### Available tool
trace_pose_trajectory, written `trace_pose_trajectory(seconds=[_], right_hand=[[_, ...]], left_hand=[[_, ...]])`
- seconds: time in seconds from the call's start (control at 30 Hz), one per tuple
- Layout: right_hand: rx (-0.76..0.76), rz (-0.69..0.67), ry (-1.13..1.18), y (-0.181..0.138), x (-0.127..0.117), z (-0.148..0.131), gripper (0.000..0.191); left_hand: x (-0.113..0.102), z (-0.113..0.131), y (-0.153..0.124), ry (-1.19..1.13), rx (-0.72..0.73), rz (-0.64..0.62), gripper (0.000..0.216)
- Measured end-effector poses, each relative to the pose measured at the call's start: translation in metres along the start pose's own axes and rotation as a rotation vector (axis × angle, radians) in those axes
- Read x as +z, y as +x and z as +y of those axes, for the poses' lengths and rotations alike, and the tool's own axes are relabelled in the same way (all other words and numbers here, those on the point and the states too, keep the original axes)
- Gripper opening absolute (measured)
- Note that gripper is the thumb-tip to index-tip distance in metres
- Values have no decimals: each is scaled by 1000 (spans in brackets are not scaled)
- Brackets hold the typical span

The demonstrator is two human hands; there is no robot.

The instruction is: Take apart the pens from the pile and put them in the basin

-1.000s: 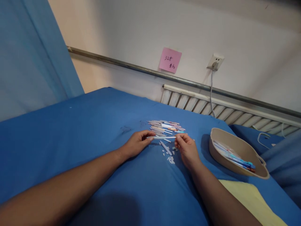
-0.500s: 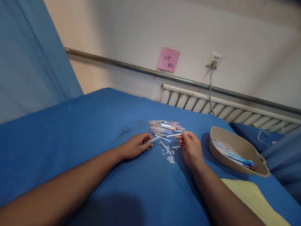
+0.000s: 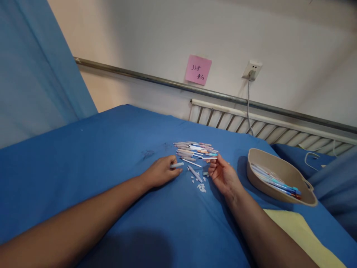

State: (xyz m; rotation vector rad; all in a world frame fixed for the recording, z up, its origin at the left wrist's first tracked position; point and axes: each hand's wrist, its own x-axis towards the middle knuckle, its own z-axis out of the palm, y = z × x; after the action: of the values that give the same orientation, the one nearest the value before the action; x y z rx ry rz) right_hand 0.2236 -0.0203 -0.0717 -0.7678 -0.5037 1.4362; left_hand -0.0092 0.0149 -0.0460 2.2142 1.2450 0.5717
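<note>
My left hand (image 3: 161, 172) is closed round a pale grey-blue pen barrel (image 3: 176, 165), held sideways above the blue cloth. Between the fingertips of my right hand (image 3: 224, 175) is a thin white pen refill (image 3: 209, 158), its far end pointing left. Beyond both hands lies a spread of pen parts (image 3: 192, 148), barrels and refills side by side. A lavender-grey pen barrel (image 3: 194, 174) rests between the hands. Near it are small white scraps (image 3: 201, 187). Another short grey piece (image 3: 205, 174) is partly hidden by my right fingers.
A beige basket (image 3: 281, 163) on the right holds several bundled pens (image 3: 275, 182). A yellow cloth (image 3: 297, 230) lies by my right forearm. Behind the blue-covered surface (image 3: 117, 149) are a radiator (image 3: 220, 113), a metal rail (image 3: 156, 80) and a plugged-in cable (image 3: 248, 104).
The pen barrel in my left hand has drawn back left, away from the refill, and turned more level. My right hand has turned and shifted slightly, still pinching the white refill.
</note>
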Motion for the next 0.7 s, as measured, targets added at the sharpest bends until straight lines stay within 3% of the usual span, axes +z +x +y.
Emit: trace_pose_trajectory(seconds=[0.2,0.43,0.57,0.7], right_hand=[[-23,-3,-111,-2,2,5,26],[-50,-10,-178,-11,14,12,35],[-110,30,-263,-12,17,14,38],[-190,45,-272,-10,16,12,37]], left_hand=[[5,-3,0,88,45,-90,21],[14,-5,0,241,48,-43,16],[12,-5,2,144,83,-16,18],[5,-6,7,-137,19,-17,25]])
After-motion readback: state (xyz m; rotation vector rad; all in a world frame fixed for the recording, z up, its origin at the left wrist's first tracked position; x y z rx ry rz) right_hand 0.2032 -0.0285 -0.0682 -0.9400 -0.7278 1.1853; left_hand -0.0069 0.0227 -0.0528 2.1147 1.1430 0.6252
